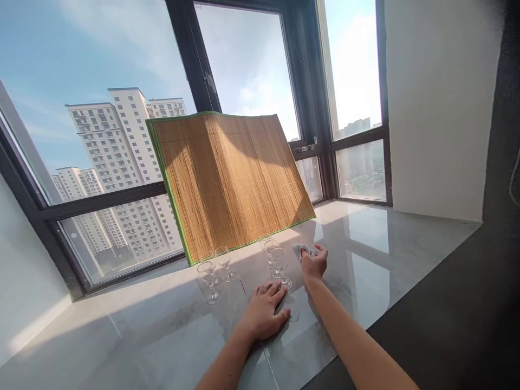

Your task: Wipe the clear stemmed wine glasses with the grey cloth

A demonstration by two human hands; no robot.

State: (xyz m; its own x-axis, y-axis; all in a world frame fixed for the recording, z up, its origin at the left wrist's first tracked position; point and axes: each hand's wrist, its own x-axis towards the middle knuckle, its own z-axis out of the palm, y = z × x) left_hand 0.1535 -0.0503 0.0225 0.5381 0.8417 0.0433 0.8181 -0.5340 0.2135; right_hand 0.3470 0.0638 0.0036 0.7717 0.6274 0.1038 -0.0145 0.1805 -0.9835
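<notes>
My left hand [266,310] lies flat on the glossy tiled sill [174,336], fingers spread, beside a group of clear stemmed glasses. The nearest of these, a stemmed glass [279,262], stands just past its fingertips. My right hand [315,264] is closed around a crumpled whitish cloth [299,251], to the right of that glass and close to the sill surface. Farther left, another group of clear glasses stands upright, with one stemmed glass [207,271] in front and another stemmed glass [223,259] to its right.
Behind the glasses a folded bamboo mat [239,179] with green edging leans against the dark window frame [190,54]. A white wall [436,108] bounds the sill at the right. Sunlight reflects off the tiles. Tall buildings [117,141] show outside.
</notes>
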